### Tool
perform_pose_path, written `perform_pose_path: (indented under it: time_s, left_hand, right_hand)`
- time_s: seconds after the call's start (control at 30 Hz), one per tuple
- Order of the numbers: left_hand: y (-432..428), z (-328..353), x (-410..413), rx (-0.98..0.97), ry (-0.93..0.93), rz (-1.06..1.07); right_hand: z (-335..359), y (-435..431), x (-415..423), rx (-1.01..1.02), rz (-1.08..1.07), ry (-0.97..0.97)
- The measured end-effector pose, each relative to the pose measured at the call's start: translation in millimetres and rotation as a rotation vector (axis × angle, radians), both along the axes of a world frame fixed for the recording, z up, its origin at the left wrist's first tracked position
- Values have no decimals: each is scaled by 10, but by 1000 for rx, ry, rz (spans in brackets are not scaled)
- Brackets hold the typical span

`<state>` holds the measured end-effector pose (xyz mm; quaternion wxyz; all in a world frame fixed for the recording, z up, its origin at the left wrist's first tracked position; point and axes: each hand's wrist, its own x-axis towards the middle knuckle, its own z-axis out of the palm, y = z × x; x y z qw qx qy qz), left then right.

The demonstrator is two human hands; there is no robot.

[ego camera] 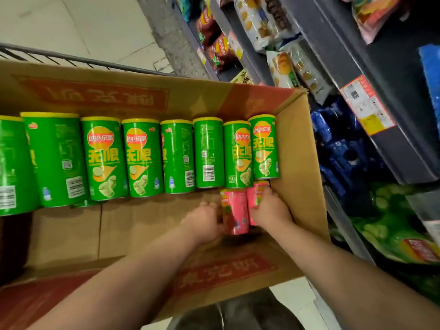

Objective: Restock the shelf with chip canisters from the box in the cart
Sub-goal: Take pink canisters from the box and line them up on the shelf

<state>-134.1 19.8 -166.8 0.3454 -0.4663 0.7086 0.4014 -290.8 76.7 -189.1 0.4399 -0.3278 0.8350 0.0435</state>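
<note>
An open cardboard box (300, 163) sits in a wire cart (71, 58). Several green chip canisters (142, 158) lie side by side in a row across the box. Below the row's right end lie two pink canisters. My left hand (204, 220) grips the left pink canister (234, 213) from its left side. My right hand (271, 208) grips the right pink canister (254, 198) from its right side. Both hands are deep in the box's right corner.
Dark store shelves (392, 151) run along the right, stocked with chip bags, blue packets (342, 148) and green bags (390, 225). A price label (366, 103) hangs on a shelf edge. Bare cardboard floor (119, 225) fills the box's near left. Tiled floor lies beyond the cart.
</note>
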Motion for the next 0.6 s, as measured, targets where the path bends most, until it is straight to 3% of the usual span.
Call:
perform_pose_path:
  time_s: [0.27, 0.6]
  left_hand:
    - [84, -308, -81, 69, -24, 494]
    - [205, -506, -166, 113, -32, 742]
  right_hand:
    - [-127, 53, -18, -44, -78, -85]
    - [-294, 49, 5, 59, -159, -175]
